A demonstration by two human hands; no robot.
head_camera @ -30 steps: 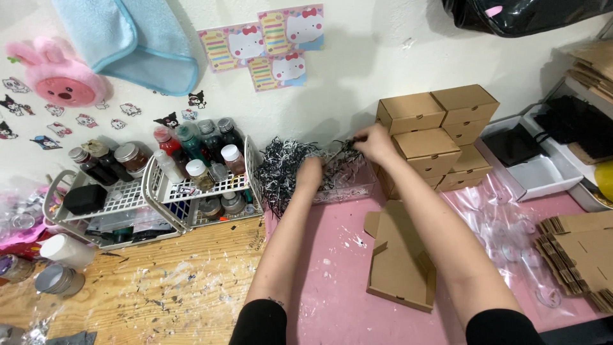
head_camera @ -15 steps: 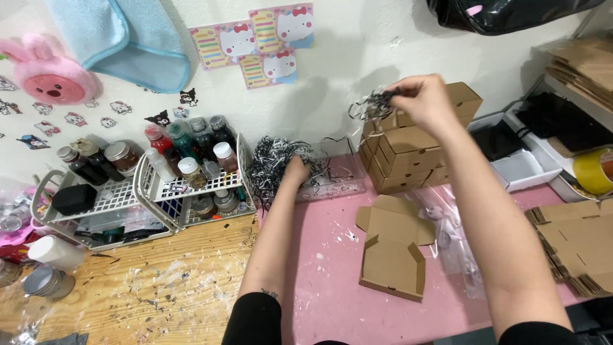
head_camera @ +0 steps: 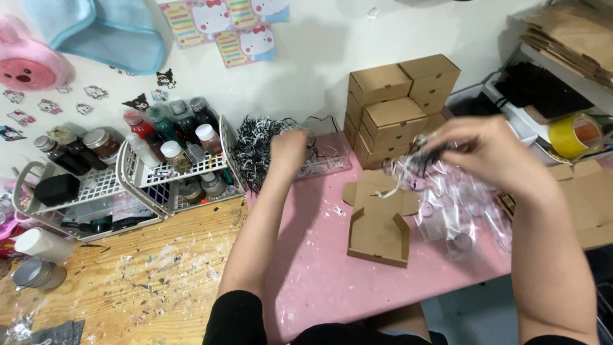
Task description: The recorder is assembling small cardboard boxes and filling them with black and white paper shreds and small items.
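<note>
Filling step in hand: right hand (head_camera: 491, 153), right of centre, pinched shut on a tuft of shredded paper (head_camera: 418, 160) above the open flat box (head_camera: 380, 220). Left hand (head_camera: 288, 150) resting in the shred pile (head_camera: 258, 150) at upper centre, grip apparently loose but blurred. Next: lowering the tuft squarely into the box.

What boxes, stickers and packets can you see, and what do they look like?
Stacked boxes: closed brown cardboard, against the wall.
Open box: flat brown cardboard, on the pink mat.
Wall stickers: cartoon cat cards, pink, yellow and blue.
Clear bags: crinkly plastic, below the right hand.
Tape roll: yellow, far right.
Bottles: coloured caps, in the white rack.
</note>
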